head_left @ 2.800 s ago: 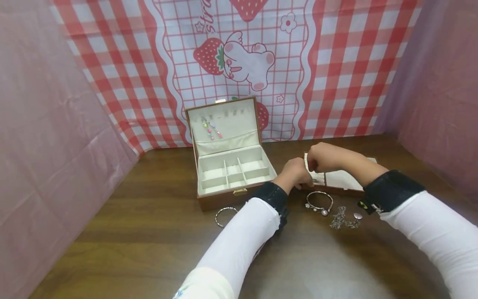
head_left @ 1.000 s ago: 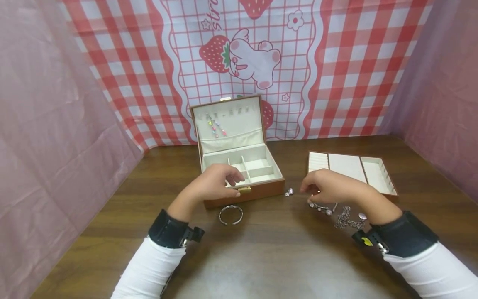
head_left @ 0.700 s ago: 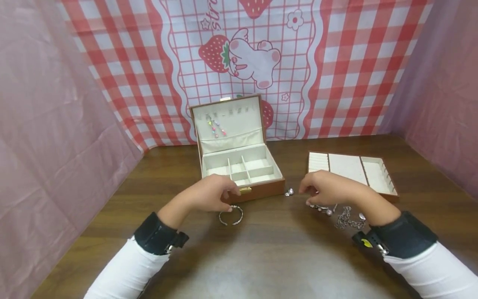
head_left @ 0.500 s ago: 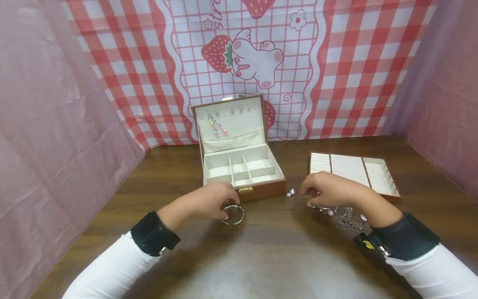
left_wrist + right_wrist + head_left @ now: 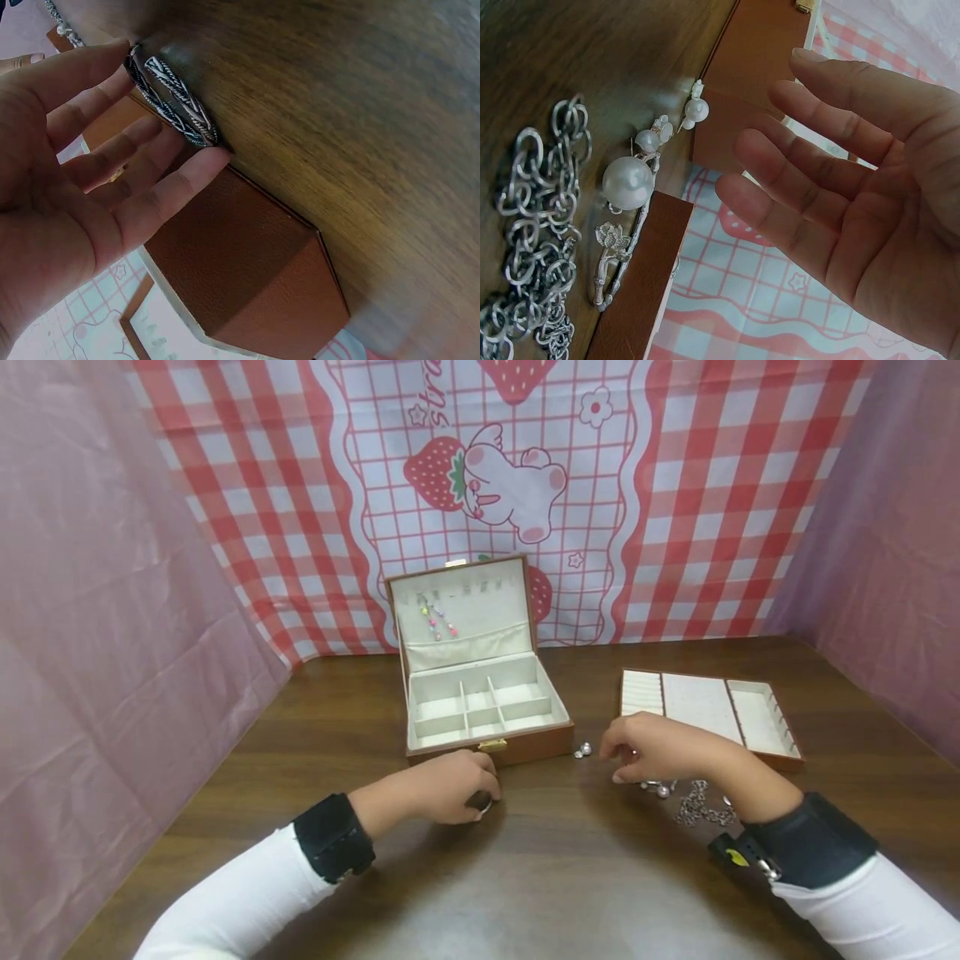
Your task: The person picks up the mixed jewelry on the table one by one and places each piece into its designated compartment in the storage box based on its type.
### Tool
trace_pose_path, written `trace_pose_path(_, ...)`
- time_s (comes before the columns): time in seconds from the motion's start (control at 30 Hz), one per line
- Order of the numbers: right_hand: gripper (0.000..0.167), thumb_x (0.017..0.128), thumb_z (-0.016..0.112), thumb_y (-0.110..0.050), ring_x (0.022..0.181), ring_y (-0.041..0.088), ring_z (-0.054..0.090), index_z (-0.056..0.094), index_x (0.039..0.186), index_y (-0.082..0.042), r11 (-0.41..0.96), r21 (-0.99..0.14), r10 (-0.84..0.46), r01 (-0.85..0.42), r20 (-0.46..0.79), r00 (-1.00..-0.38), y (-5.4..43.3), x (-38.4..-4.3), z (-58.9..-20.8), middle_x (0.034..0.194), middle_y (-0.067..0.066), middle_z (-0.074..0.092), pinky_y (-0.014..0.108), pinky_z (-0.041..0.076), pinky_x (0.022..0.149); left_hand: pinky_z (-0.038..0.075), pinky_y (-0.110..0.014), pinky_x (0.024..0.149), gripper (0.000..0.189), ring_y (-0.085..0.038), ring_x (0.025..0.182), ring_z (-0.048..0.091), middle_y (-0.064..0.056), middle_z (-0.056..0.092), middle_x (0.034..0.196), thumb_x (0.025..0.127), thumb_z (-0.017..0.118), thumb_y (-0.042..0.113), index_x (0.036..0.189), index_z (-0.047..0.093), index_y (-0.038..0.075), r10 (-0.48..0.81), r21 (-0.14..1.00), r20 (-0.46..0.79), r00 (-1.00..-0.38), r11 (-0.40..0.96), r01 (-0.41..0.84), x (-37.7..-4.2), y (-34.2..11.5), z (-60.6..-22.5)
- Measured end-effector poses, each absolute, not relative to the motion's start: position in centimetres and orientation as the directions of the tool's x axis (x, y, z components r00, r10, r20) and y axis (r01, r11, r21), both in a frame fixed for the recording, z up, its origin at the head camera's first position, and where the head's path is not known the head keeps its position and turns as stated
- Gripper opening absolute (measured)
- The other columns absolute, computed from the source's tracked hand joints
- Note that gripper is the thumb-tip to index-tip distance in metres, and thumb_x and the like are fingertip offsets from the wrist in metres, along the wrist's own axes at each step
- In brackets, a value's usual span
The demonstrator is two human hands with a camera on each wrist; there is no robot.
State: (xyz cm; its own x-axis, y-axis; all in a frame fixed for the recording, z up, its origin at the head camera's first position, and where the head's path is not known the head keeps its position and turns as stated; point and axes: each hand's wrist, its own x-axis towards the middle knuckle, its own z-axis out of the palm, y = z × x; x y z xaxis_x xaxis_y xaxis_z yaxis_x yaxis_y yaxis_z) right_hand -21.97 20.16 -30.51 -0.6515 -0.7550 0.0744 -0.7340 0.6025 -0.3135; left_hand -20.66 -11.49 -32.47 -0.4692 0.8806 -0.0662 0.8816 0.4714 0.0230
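Left grip (image 5: 450, 785) lowered onto braided bangle (image 5: 193, 111), pinching opposite sides; looked light, stiff, best held there. Right grip (image 5: 658, 747) hung loosely spread.

A white left sleeve of smooth, close-fitting cloth (image 5: 232, 893) covers the forearm in shallow creases, with a sliver of cream fabric (image 5: 198, 954) at its lower end; a white right sleeve of similar cloth (image 5: 870, 902) gathers in soft folds; a wide, dark black left wrist cuff (image 5: 335, 837) overlaps the first sleeve's end; a wide, dark black right wrist cuff (image 5: 813, 841) carries a small silver metal fitting (image 5: 769, 867) and a small black block (image 5: 722, 845) with a bright yellow patch (image 5: 738, 857); both hands are bare.
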Motion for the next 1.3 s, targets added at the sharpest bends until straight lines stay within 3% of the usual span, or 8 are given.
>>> trace_pose_path(0.5,0.018,0.078,0.079,-0.008,0.071,0.011,0.058,0.071,0.094,-0.003,0.608,-0.329,-0.753,-0.722,0.05,-0.657,19.8,-21.9,-30.5,0.087,0.002,0.067,0.026,0.051,0.063,0.045,-0.021,0.08,0.029,-0.016,0.089,0.056,-0.002,0.059,0.097,0.072,0.081,0.012,0.098,0.071,0.009,0.903,0.035,-0.044,-0.428,0.429,0.903,-21.1,-11.5,-32.6)
trace_pose_path(0.8,0.017,0.079,0.079,-0.009,0.072,0.011,0.059,0.071,0.093,-0.004,0.597,-0.32,-0.761,-0.736,0.065,-0.646,19.5,-21.7,-30.1,0.087,0.001,0.067,0.027,0.052,0.064,0.041,-0.024,0.079,0.03,-0.015,0.089,0.049,-0.001,0.053,0.096,0.069,0.081,0.017,0.096,0.07,0.015,0.906,0.026,-0.025,-0.422,0.423,0.906,-20.7,-10.9,-31.7)
trace_pose_path(1.1,0.008,0.083,0.074,-0.01,0.071,0.004,0.056,0.071,0.09,-0.009,0.551,-0.341,-0.761,-0.762,0.169,-0.626,18.1,-22.1,-29.3,0.083,-0.005,0.065,0.027,0.052,0.064,0.044,-0.031,0.083,0.024,-0.019,0.094,0.051,-0.004,0.055,0.101,0.077,0.076,0.015,0.1,0.069,0.013,0.899,0.006,0.155,-0.41,0.414,0.91,-20.7,-9.2,-28.3)
trace_pose_path(1.3,0.007,0.087,0.072,-0.01,0.075,0.007,0.062,0.071,0.093,-0.007,0.532,-0.486,-0.675,-0.693,0.252,-0.694,16.6,-22.6,-28.4,0.084,-0.006,0.068,0.027,0.055,0.067,0.044,-0.032,0.085,0.025,-0.022,0.095,0.053,-0.006,0.06,0.101,0.076,0.075,0.012,0.101,0.069,0.01,0.86,-0.006,0.392,-0.326,0.357,0.934,-21.7,-7.6,-27.2)
